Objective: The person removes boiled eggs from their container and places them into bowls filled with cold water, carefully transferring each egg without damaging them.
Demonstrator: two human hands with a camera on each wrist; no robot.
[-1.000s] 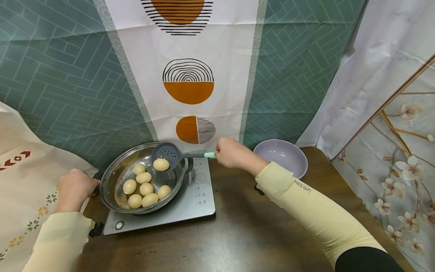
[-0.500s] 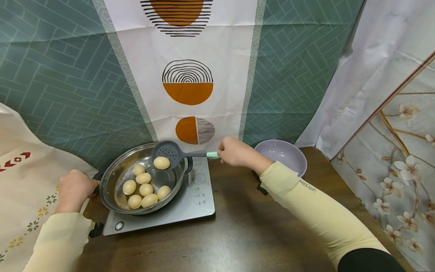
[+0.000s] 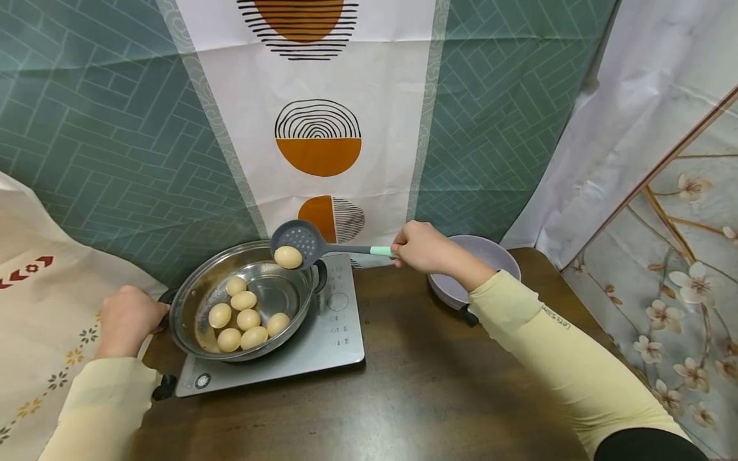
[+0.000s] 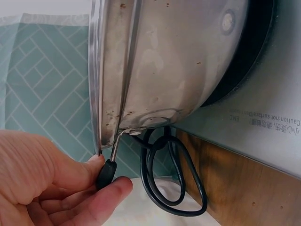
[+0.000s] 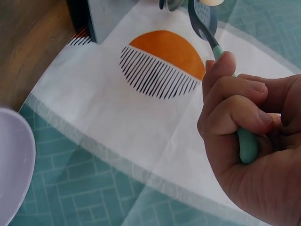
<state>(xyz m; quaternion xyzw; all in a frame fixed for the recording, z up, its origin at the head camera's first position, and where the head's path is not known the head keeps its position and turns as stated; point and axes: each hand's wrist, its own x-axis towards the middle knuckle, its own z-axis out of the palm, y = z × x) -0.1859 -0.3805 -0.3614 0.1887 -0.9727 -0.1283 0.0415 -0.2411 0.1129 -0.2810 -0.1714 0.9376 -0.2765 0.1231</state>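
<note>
A steel pan [image 3: 190, 301] holds several pale yellow, egg-shaped pieces [image 3: 244, 300]. At its left side my left hand [image 3: 129, 317] pinches the black handle [image 4: 106, 175] between thumb and fingers, as the left wrist view shows. My right hand [image 3: 423, 248] grips the mint-green handle of a grey slotted skimmer [image 3: 300, 235], fingers curled round it in the right wrist view. One egg-shaped piece [image 3: 288, 257] rests in the skimmer's bowl, above the pan's far right rim. Behind my right wrist stands a lilac bowl [image 3: 496, 256], partly hidden by the forearm.
The pan sits on a silver induction cooker [image 3: 340, 333] on a brown wooden table [image 3: 403, 384]. A looped black cord [image 4: 197, 188] hangs near the pan's left handle. Patterned cloth [image 3: 490, 128] covers the wall behind, and a floral panel [image 3: 680, 320] stands at the right.
My right hand has moved right and up with the skimmer, carrying the egg-shaped piece from over the pan's inside to its far right rim. My left hand stays on the pan handle.
</note>
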